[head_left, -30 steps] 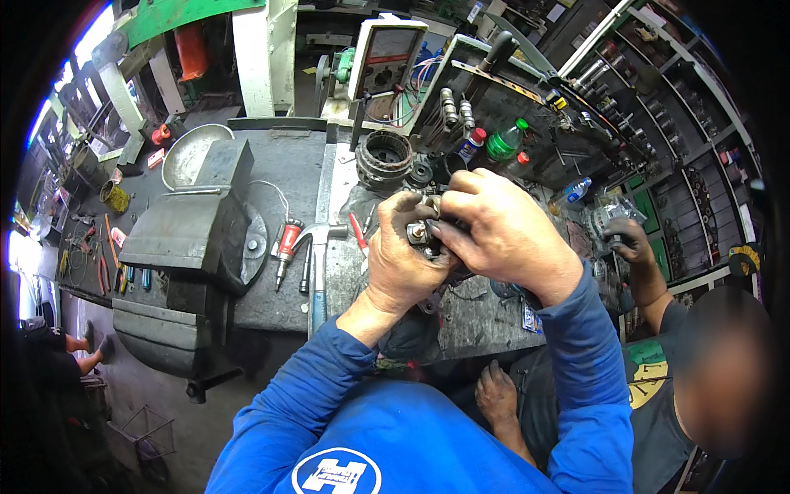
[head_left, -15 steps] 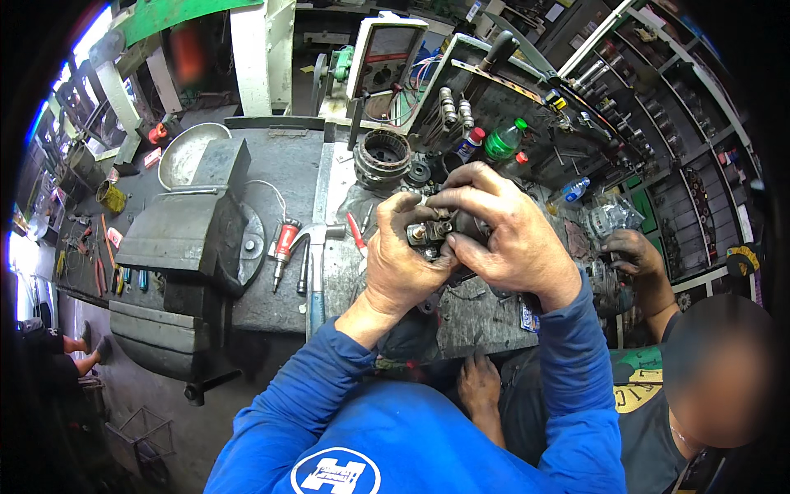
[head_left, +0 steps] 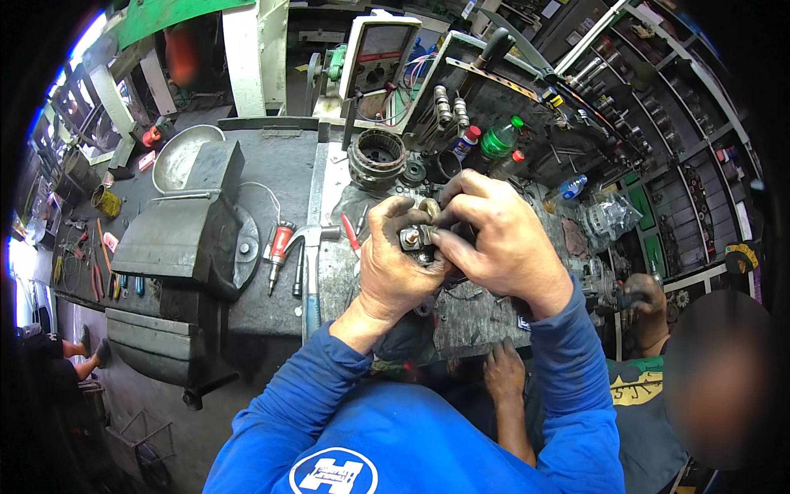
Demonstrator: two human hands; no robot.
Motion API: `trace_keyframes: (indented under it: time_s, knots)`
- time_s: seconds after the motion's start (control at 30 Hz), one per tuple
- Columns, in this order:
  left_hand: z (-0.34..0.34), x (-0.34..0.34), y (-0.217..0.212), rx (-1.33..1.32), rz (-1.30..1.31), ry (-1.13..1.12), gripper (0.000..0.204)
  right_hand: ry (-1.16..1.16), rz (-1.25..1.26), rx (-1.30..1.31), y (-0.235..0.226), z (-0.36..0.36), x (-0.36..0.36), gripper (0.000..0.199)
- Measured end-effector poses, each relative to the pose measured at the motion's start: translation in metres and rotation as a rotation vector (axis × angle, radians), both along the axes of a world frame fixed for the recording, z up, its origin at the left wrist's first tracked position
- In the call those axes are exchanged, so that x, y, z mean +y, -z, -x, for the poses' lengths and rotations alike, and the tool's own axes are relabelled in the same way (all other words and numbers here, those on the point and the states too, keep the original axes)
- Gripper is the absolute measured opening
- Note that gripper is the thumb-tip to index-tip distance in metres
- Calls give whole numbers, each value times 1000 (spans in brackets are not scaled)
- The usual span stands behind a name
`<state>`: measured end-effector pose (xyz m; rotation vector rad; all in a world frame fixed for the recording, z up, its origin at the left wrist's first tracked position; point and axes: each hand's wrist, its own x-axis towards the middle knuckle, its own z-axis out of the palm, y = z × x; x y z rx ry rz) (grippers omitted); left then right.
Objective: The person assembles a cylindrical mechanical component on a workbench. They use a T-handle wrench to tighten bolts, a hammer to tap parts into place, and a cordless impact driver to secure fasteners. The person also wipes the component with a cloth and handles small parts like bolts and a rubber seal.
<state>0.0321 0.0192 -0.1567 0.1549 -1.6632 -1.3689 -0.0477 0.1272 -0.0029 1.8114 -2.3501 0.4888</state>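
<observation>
Both my hands are raised over the bench, gripping a small dark metal part (head_left: 411,238) with a bright round stud on its face. The fingers and thumb of my left hand (head_left: 388,267) are wrapped round its left side. My right hand (head_left: 508,239) pinches at its right edge with thumb and fingers, which hide much of the part. Behind my hands stands a round alternator housing (head_left: 360,173) with windings inside. A pair of red-handled pliers (head_left: 350,232) lies left of my left hand, beside a claw hammer (head_left: 312,288) with a blue grip.
A large bench vise (head_left: 164,239) stands left, near a metal bowl (head_left: 170,169) and a red-and-silver tool (head_left: 281,244). A green bottle (head_left: 499,142) is behind my right hand. A co-worker's hand (head_left: 643,295) works at the right; the other hand (head_left: 504,375) is near the bench edge.
My right thumb and fingers have shifted on the part, and its stud shows tilted differently. The co-worker's right-side hand has moved lower, and that person's other hand has shifted right.
</observation>
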Motion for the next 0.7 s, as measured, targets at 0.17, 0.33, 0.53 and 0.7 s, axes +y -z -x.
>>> trace_keyframes:
  time_s: [0.17,0.33,0.53,0.7]
  knots:
    - [0,0,-2,11,-9,10,80,-40,4,-108,-5,1,0,27]
    - [0,-1,-2,36,27,-8,81,-12,14,-34,-4,-1,0,25]
    - [0,0,-4,33,0,-3,76,16,36,-42,-3,-3,-2,23]
    - [3,-1,0,99,41,-16,75,-7,-57,109,3,2,-2,24]
